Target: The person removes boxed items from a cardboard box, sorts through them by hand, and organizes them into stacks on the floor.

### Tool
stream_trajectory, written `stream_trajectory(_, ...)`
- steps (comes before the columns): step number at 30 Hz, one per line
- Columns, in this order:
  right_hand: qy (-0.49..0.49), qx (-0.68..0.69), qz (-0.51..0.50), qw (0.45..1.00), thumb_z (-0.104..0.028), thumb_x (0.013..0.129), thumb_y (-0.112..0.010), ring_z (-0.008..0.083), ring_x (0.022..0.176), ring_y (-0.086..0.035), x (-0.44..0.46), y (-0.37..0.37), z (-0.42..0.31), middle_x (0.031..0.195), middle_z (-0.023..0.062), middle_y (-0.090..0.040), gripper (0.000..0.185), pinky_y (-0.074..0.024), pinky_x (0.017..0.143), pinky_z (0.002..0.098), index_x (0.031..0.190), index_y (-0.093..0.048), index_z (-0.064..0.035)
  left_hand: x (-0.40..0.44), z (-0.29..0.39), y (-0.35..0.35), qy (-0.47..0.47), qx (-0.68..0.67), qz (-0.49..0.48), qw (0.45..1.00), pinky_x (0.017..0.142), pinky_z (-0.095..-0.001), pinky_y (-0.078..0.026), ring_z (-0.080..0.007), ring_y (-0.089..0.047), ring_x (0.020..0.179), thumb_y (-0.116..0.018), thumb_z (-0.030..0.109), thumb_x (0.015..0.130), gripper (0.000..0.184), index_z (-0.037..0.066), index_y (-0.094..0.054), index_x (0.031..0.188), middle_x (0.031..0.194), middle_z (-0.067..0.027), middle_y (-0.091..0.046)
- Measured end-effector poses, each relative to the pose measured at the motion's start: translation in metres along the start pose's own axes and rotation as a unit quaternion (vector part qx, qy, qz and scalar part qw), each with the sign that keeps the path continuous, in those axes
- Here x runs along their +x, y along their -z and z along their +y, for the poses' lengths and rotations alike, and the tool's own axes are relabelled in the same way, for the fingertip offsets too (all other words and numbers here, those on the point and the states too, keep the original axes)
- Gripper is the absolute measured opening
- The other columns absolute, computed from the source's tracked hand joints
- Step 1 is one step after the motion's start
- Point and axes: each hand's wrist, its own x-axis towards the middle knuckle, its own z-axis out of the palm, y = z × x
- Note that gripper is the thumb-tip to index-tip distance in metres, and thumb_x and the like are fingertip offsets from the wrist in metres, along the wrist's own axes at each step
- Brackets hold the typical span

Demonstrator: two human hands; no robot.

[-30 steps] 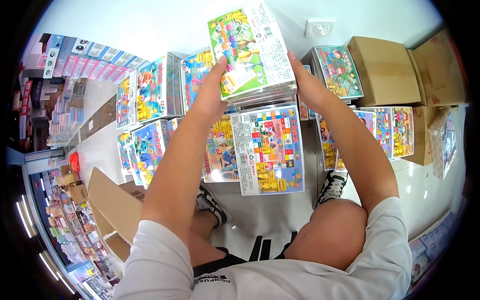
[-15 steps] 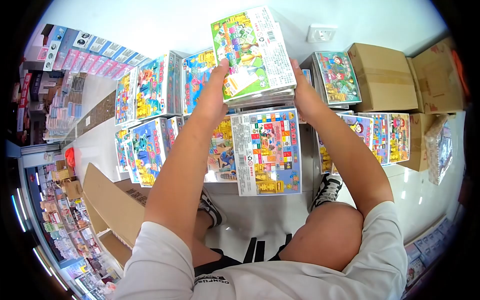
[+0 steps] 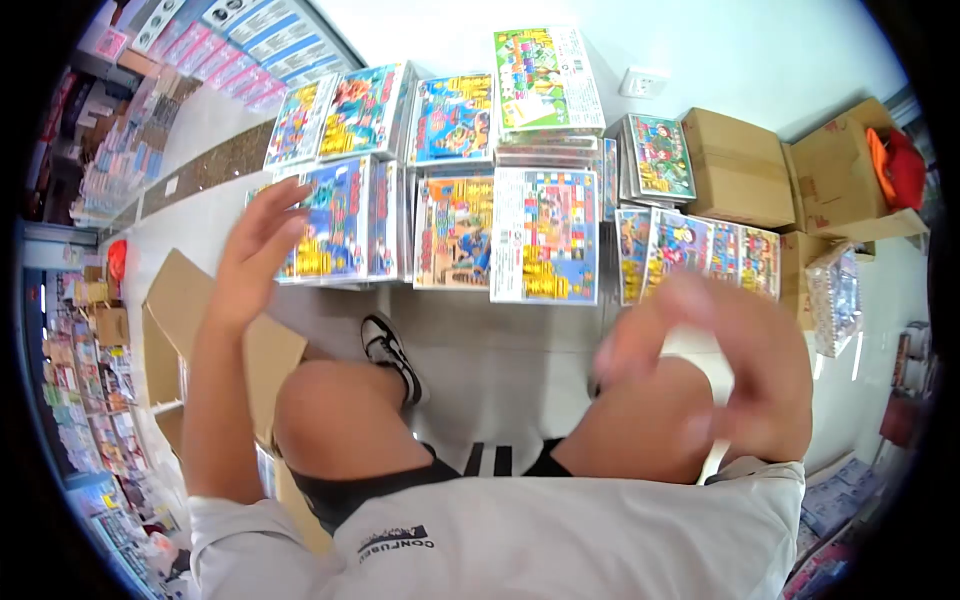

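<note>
My left hand (image 3: pixel 250 255) is raised with its fingers apart and holds nothing. It overlaps the edge of a blue illustrated game box (image 3: pixel 335 225) in the front left stack; I cannot tell if they touch. My right hand (image 3: pixel 665 320) is blurred by motion over my knee, in front of the right-hand row of game boxes (image 3: pixel 685 250). At the back, a green and white game box (image 3: pixel 530 85) lies on top of a stack by the wall. In front of it is a box with a printed board grid (image 3: pixel 555 225).
Closed cardboard cartons (image 3: pixel 740 165) stand at the right, beside an open carton (image 3: pixel 850 170) with red and orange items. An open cardboard box (image 3: pixel 190 310) is by my left leg. Shelves of goods (image 3: pixel 95 400) line the far left. A wall socket (image 3: pixel 643 82) is behind the stacks.
Both hands have let go of the green and white game box, which now rests on the back stack. My left hand has moved left; my right hand has drawn back toward my knee.
</note>
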Motion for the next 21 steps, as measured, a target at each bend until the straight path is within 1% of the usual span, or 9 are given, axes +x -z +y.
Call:
stream_trajectory(3,0.094,0.013,-0.117,0.989,-0.022,0.095,-0.067,0.022,0.094,-0.067,0.023,-0.048,-0.067,0.123,0.0093,-0.068,0.044,-0.0526,0.085,0.036,0.135,-0.065,-0.0053,-0.11,-0.02,0.067,0.01,0.051,0.112,0.992,0.112,-0.0385,-0.044,-0.0231,-0.057,0.131,-0.062,0.017,0.105,0.051,0.002,-0.047,0.151,0.145,-0.0151,-0.058)
stream_trajectory(7,0.14,0.009,-0.161,0.977,-0.017,0.092,-0.069,0.0247,0.089,-0.067,0.048,-0.112,-0.125,0.115,0.0112,-0.069,0.042,-0.053,0.083,0.0382,0.132,-0.067,-0.0044,-0.251,-0.099,0.122,0.091,0.188,0.271,0.94,0.112,-0.0401,-0.044,-0.0266,-0.057,0.132,-0.066,0.024,0.102,0.057,0.0,-0.047,0.151,0.145,-0.0191,-0.058)
stream_trajectory(10,0.151,0.008,-0.176,0.973,-0.014,0.089,-0.07,0.0266,0.086,-0.067,0.071,-0.166,-0.148,0.109,0.0126,-0.07,0.041,-0.0533,0.082,0.0398,0.129,-0.068,-0.0037,-0.335,-0.196,0.125,0.172,0.287,0.274,0.902,0.112,-0.0416,-0.045,-0.0297,-0.056,0.133,-0.07,0.033,0.099,0.067,-0.003,-0.046,0.15,0.145,-0.0227,-0.057)
stream_trajectory(13,0.153,-0.011,-0.189,0.97,-0.01,0.087,-0.071,0.0286,0.082,-0.067,0.096,-0.219,-0.161,0.103,0.014,-0.071,0.041,-0.0536,0.08,0.0414,0.127,-0.069,-0.0031,-0.379,-0.243,0.092,0.249,0.02,0.247,0.936,0.11,-0.0415,-0.046,-0.0334,-0.06,0.128,-0.071,0.04,0.097,0.076,-0.007,-0.045,0.151,0.14,-0.0268,-0.061)
stream_trajectory(14,0.15,-0.016,-0.193,0.97,-0.009,0.086,-0.071,0.0293,0.081,-0.067,0.106,-0.236,-0.163,0.102,0.0145,-0.071,0.04,-0.0538,0.08,0.042,0.126,-0.07,-0.0029,-0.393,-0.247,0.082,0.253,0.055,0.214,0.942,0.11,-0.0402,-0.047,-0.0329,-0.062,0.126,-0.068,0.038,0.099,0.07,-0.005,-0.047,0.15,0.137,-0.0257,-0.063)
stream_trajectory(16,0.115,-0.046,-0.192,0.974,-0.006,0.084,-0.072,0.0306,0.079,-0.067,0.118,-0.271,-0.163,0.098,0.0154,-0.071,0.04,-0.054,0.079,0.043,0.124,-0.071,-0.0025,-0.4,-0.222,0.073,0.284,0.101,0.175,0.937,0.109,-0.0386,-0.047,-0.0293,-0.062,0.127,-0.065,0.038,0.1,0.057,-0.005,-0.062,0.137,0.138,-0.0198,-0.065)
stream_trajectory(17,0.082,-0.059,-0.19,0.977,-0.005,0.084,-0.072,0.0312,0.078,-0.067,0.121,-0.286,-0.157,0.096,0.0159,-0.072,0.04,-0.0541,0.078,0.0436,0.123,-0.071,-0.0022,-0.405,-0.239,0.075,0.236,0.089,0.168,0.953,0.11,-0.0386,-0.047,-0.0299,-0.062,0.127,-0.065,0.041,0.1,0.058,-0.005,-0.064,0.134,0.137,-0.0199,-0.065)
stream_trajectory(19,0.033,-0.084,-0.207,0.974,-0.005,0.086,-0.07,0.0322,0.094,-0.066,0.128,-0.326,-0.134,0.108,0.0132,-0.07,0.049,-0.0507,0.081,0.0426,0.135,-0.064,-0.0066,-0.407,-0.2,0.07,0.24,0.019,0.207,0.948,0.107,-0.0406,-0.05,-0.0297,-0.064,0.125,-0.068,0.04,0.098,0.061,-0.005,-0.06,0.139,0.137,-0.0196,-0.065)
stream_trajectory(21,0.049,-0.121,-0.219,0.967,-0.007,0.086,-0.07,0.0326,0.105,-0.064,0.137,-0.363,-0.105,0.114,0.0099,-0.067,0.053,-0.0475,0.082,0.0418,0.139,-0.062,-0.01,-0.414,-0.196,0.077,0.258,0.03,0.19,0.947,0.107,-0.0413,-0.05,-0.0308,-0.064,0.126,-0.073,0.039,0.096,0.064,0.002,-0.057,0.145,0.139,-0.0196,-0.065)
